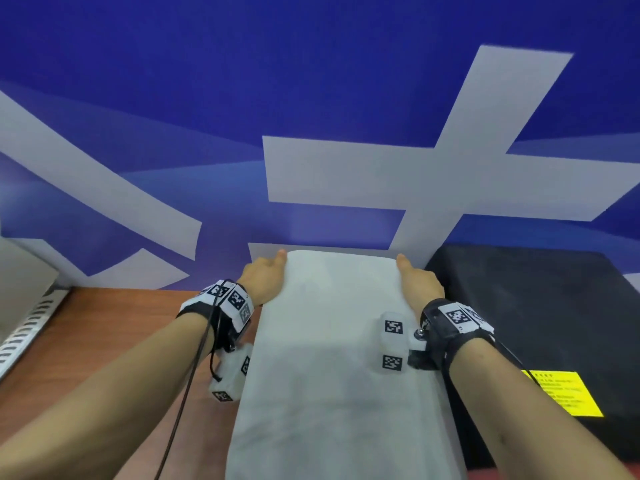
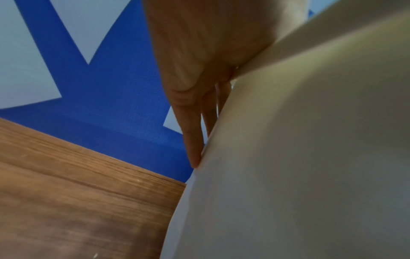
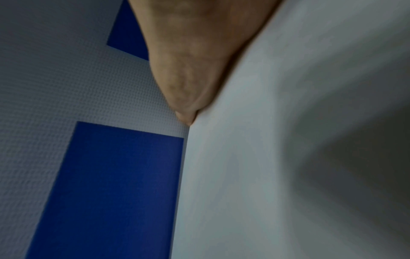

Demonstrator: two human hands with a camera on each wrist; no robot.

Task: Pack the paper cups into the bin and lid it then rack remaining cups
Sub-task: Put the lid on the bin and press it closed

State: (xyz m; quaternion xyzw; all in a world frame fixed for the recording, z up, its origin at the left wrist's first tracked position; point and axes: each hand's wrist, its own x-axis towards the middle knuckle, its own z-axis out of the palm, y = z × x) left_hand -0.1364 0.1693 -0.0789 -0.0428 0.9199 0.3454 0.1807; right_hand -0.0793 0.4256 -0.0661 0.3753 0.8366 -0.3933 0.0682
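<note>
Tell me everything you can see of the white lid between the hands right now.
The white lid is a plain rectangular panel with rounded far corners, matte and plastic-looking, lying flat, its length running away from the person, above the wooden table beside a black box. The left hand and right hand press its long sides near the far end; the left fingers lie straight down its side. What sits beneath is hidden.

table (image 1: 121, 323): wood | on it: metal rack (image 1: 27, 320), white bin (image 1: 332, 375), black case (image 1: 536, 306)
</note>
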